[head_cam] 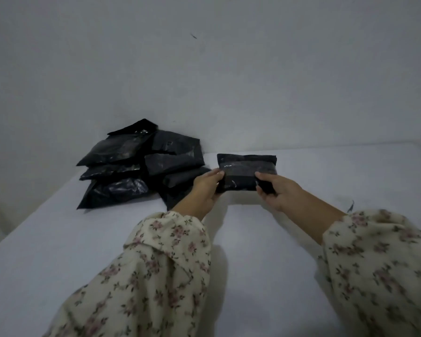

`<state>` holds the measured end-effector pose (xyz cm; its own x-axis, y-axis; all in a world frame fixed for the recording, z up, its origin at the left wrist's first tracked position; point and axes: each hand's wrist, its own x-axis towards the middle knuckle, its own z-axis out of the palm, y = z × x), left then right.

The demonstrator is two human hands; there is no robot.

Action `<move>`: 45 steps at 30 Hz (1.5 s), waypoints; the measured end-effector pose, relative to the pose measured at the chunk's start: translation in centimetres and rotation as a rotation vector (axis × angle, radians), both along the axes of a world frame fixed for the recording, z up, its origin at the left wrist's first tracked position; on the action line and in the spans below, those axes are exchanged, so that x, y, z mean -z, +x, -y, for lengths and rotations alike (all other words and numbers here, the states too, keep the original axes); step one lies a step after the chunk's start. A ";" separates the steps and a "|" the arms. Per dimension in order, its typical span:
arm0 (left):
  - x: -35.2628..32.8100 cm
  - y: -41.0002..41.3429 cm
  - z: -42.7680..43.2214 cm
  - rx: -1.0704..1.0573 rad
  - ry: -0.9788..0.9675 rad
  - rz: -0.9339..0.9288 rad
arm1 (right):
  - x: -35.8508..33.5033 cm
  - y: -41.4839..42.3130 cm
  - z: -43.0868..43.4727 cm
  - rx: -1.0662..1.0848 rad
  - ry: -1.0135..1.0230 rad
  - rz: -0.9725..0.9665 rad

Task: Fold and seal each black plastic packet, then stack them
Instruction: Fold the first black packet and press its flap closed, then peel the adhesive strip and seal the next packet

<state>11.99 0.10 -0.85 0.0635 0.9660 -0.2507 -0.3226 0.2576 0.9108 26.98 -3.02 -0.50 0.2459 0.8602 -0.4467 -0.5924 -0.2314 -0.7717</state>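
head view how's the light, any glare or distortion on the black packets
Head view: dim, flat, bluish light, soft shadows on the white surface. Head view: faint glare on the held packet and the pile, black detail murky. Head view: wide-angle bending at the edges; left hand and right hand slightly soft.

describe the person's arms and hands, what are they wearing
The left sleeve and right sleeve are loose, long and cream, printed with small pink flowers and dark leaves, and gathered at the cuffs. The left hand and right hand are bare: no gloves, and no ring or watch shows.
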 end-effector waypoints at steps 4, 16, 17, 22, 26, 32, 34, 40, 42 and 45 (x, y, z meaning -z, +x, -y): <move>1.5 1.6 -4.3 0.052 0.162 -0.507 | 0.6 1.6 -5.3 0.047 -0.033 0.026; 6.4 5.2 -9.3 0.393 0.470 -1.650 | 1.9 6.3 -14.6 0.333 -0.010 0.053; 6.5 5.2 -9.3 0.387 0.475 -1.661 | 2.2 6.6 -14.8 0.330 0.041 0.065; 6.6 5.0 -9.2 0.390 0.480 -1.657 | 4.2 7.5 -17.7 0.262 -0.082 0.100; 5.6 4.3 -8.2 0.303 0.621 -1.612 | 2.1 3.8 -14.0 0.368 -0.114 0.373; 2.9 -0.5 -5.2 -0.250 0.915 -1.649 | 0.7 -3.7 -10.6 -0.289 -0.035 0.577; 2.3 -2.7 -4.9 -0.318 0.690 -1.684 | 0.2 -5.9 -10.5 -0.388 0.027 0.642; 2.0 -7.6 -5.2 -0.168 0.333 -1.598 | 1.1 -11.3 -12.5 -0.442 0.033 0.881; 2.1 -8.6 -5.1 -0.137 0.388 -1.566 | 0.9 -11.9 -12.4 -0.348 -0.002 0.856; 1.6 -9.5 -5.1 -0.158 0.442 -1.557 | 0.2 -11.8 -12.4 -0.268 -0.016 0.844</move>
